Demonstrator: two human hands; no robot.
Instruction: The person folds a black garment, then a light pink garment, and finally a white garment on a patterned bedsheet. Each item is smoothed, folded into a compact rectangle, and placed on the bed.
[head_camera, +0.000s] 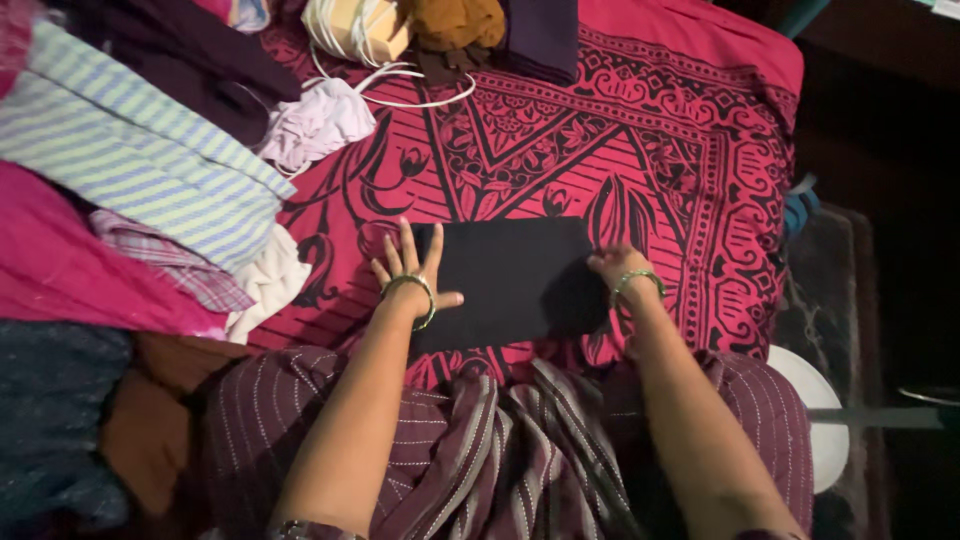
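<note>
**Black cloth, folded flat on a patterned bed**

Black fabric, folded into a neat rectangle, lies at the centre of the head view: the folded black cloth rests on a red-and-black patterned bedspread. The left hand lies flat on the cloth's left edge, fingers spread wide and palm down. The right hand sits at the cloth's right edge with fingers curled under; whether it pinches the fabric cannot be told. Each wrist wears a green bangle.

The cloth looks soft, light and limp, likely to sag or unfold if lifted by one corner; the two short edges, where the hands are, seem the best places to hold it.

At the left of the frame a heap holds a striped blue-and-white garment and pink fabric. At the upper middle lies a white crumpled cloth. Striped maroon clothing fills the bottom.
</note>
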